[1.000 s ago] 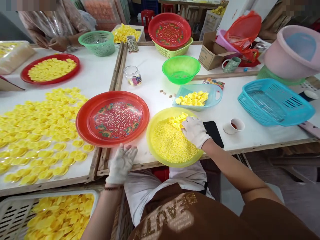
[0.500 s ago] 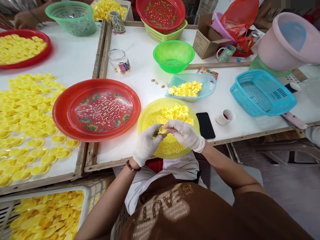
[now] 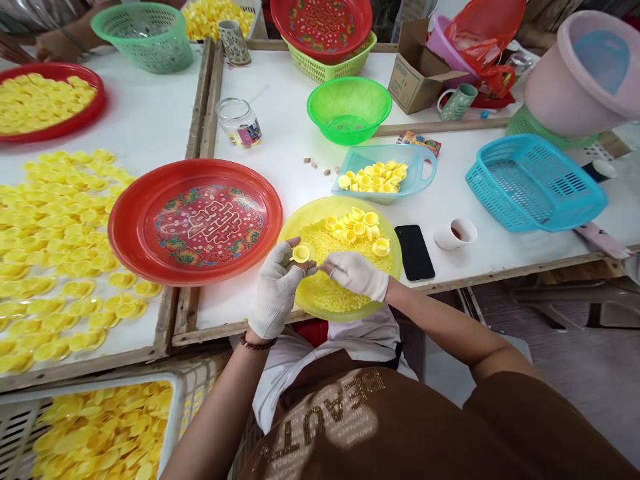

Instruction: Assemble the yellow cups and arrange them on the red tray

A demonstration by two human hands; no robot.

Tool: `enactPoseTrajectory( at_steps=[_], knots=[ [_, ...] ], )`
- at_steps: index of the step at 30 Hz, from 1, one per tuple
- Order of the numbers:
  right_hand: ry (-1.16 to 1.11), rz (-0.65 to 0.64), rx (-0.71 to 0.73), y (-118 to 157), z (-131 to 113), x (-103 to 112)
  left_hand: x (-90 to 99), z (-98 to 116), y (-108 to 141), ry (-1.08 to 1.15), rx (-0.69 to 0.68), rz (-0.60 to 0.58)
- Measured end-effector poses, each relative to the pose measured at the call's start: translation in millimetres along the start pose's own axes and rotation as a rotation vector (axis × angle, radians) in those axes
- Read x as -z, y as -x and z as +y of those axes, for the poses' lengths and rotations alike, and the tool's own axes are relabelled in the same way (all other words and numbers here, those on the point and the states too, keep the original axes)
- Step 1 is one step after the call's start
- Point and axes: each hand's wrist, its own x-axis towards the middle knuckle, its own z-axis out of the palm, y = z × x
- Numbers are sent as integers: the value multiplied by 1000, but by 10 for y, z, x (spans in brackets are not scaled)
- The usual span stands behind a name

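Yellow plastic cap [image 3: 301, 253], round, hollow; held by gloved left hand [image 3: 275, 290]

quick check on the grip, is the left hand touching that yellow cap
Touching: the head view shows the yellow cap sitting against the fingers of the left hand, with no gap between them.

Bright, even indoor light across the white tabletop [image 3: 285, 140], apparently from above; only faint, soft shadows under the round green plastic bowl [image 3: 349, 110]. Gentle sheen along the rim of the round yellow plastic plate [image 3: 340, 205]. Sharp focus throughout; wide-angle bending toward the edges, strongest near the pale pink plastic tub [image 3: 585, 73].
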Motion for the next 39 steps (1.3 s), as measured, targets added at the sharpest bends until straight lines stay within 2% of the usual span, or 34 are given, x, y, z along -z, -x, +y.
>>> enactPoseTrajectory(
  at_steps=[2, 5, 7, 9, 12, 16, 22, 29, 36, 39],
  knots=[
    [-436, 151, -161, -73, -27, 92, -30, 28, 3, 21, 42, -7],
    [-992, 271, -316, -211, -166, 245, -121, 73, -14, 1, 83, -54],
    [-1187, 324, -310, -304, -288, 327, -200, 80, -41, -35, 92, -118],
    [-1270, 365, -255, -382, -392, 366, -272, 54, -73, -111, 89, -195],
    [-1273, 420, -166, -453, -452, 327, -339, -35, -109, -285, 31, -246],
    [-1163, 488, -111, -473, -386, 190, -347, -137, -116, -474, -82, -229],
    [-1152, 500, -122, -465, -340, 130, -354, -126, -86, -307, -71, -268],
    [-1128, 522, -27, -436, -377, 175, -371, -143, -88, -161, 35, -242],
    [-1113, 520, -90, -454, -374, 179, -315, -213, -87, -284, 0, -221],
    [-1076, 493, -81, -402, -339, 228, -299, -215, -78, -350, -94, -171]
  ],
)
